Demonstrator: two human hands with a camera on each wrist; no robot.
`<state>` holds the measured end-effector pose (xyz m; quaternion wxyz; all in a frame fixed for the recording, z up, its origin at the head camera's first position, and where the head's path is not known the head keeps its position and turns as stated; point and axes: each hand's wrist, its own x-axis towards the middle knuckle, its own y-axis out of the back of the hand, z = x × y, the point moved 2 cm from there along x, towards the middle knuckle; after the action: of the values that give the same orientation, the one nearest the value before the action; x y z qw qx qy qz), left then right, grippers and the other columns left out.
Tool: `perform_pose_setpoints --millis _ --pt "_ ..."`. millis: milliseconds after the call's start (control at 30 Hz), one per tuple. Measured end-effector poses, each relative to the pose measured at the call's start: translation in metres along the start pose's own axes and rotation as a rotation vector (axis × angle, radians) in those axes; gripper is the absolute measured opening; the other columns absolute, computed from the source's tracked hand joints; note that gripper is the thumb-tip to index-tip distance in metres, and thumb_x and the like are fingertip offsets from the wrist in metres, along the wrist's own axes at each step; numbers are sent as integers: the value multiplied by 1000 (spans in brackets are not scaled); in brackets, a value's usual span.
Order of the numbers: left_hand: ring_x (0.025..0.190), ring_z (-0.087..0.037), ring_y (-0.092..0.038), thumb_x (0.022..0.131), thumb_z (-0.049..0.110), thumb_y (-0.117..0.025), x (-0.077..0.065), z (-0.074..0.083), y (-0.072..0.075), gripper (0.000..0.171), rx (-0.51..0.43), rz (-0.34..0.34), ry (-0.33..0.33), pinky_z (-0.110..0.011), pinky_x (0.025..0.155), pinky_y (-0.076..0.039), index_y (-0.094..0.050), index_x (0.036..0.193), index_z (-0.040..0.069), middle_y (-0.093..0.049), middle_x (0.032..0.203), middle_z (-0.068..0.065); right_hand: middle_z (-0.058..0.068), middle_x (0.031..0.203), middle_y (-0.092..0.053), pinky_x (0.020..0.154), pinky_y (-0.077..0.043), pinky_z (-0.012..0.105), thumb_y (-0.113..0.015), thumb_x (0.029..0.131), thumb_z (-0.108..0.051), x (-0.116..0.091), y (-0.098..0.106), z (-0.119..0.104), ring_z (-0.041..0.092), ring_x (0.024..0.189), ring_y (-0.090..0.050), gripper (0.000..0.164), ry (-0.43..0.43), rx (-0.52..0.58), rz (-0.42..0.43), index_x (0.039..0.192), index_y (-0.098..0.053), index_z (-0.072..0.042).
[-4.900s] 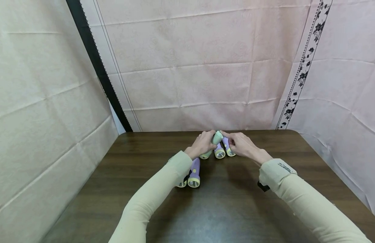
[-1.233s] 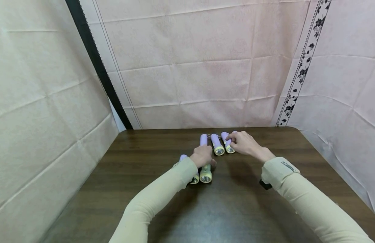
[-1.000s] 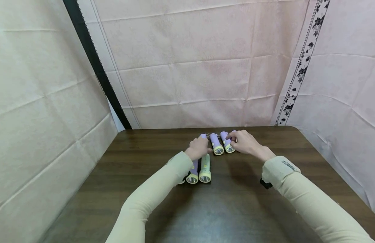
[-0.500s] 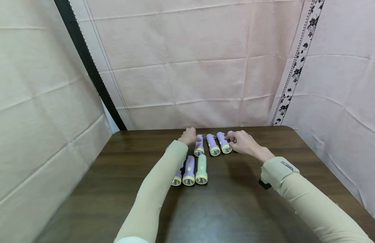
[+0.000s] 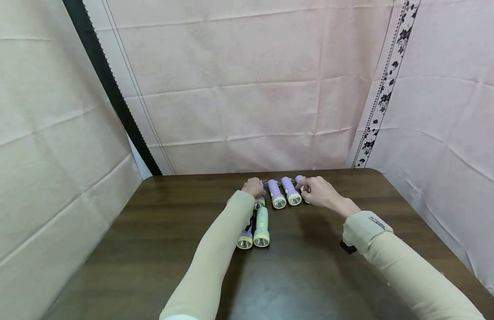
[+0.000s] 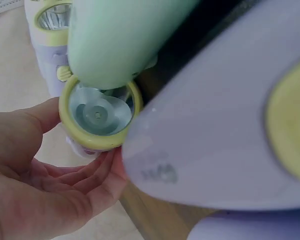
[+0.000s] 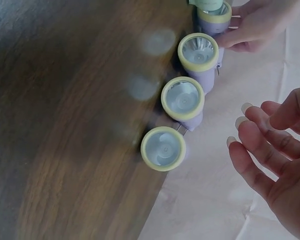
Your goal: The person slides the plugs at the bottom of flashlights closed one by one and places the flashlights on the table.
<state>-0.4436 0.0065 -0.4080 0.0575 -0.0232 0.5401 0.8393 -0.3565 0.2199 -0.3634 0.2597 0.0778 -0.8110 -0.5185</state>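
My left hand (image 5: 252, 186) holds the leftmost purple flashlight (image 5: 259, 203) of the back row. In the left wrist view the thumb lies on one side of its yellow-rimmed head (image 6: 101, 115) and curled fingers are on the other. A mint-green flashlight (image 5: 262, 226) lies just in front, its tail overlapping that head in the left wrist view. Beside it is a purple flashlight (image 5: 245, 240), partly covered by my left sleeve. My right hand (image 5: 319, 192) hovers by the rightmost purple flashlight (image 5: 299, 178), its fingers loosely bent and apart from it in the right wrist view.
Two more purple flashlights, one inner left (image 5: 276, 194) and one inner right (image 5: 291, 190), lie in the back row near the far edge of the brown wooden table (image 5: 311, 266). Pale cloth (image 5: 247, 111) hangs behind and at both sides.
The mint-green flashlight, earlier in my left hand at the back row, now lies in the front row. My left hand let it go and moved back to the leftmost rear flashlight. My right hand stayed nearby.
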Motion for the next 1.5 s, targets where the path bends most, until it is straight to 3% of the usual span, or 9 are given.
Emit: perform_pose_setpoints --millis 167,400,733,1167,1500 --pt "82 -25 -58 83 20 -68 -8 0 6 23 -24 39 -3 -32 64 -46 -62 98 3 -63 99 -14 -3 67 -61 58 -41 27 -57 78 -4 -3 0 5 9 60 -50 27 -24 -5 7 98 -74 -8" --pt "93 -29 -63 81 25 -72 -10 0 21 35 -48 85 -27 -40 79 -52 -62 105 2 -66 104 -14 -2 69 -63 58 -42 27 -56 78 -4 -4 4 12 9 61 -52 31 -38 -1 -6 104 -73 -7" --pt "83 -26 -65 79 26 -75 -16 7 43 32 -55 164 -102 -39 70 -53 -61 98 4 -65 94 -11 -2 72 -60 59 -40 28 -54 78 -4 -8 10 22 12 62 -50 40 -54 1 27 115 -69 -8" --pt "87 -29 -66 78 20 -77 -29 1 39 42 -20 194 -208 -39 72 -55 -52 109 8 -65 100 -12 1 74 -62 60 -40 29 -52 79 -2 -10 6 24 12 63 -50 49 -49 17 18 126 -63 -9" --pt "84 -28 -67 77 20 -78 -33 0 34 44 -10 203 -221 -37 69 -55 -51 111 8 -65 98 -11 -3 74 -65 59 -42 29 -54 78 -4 -6 2 15 11 65 -54 49 -29 24 31 125 -63 -9"
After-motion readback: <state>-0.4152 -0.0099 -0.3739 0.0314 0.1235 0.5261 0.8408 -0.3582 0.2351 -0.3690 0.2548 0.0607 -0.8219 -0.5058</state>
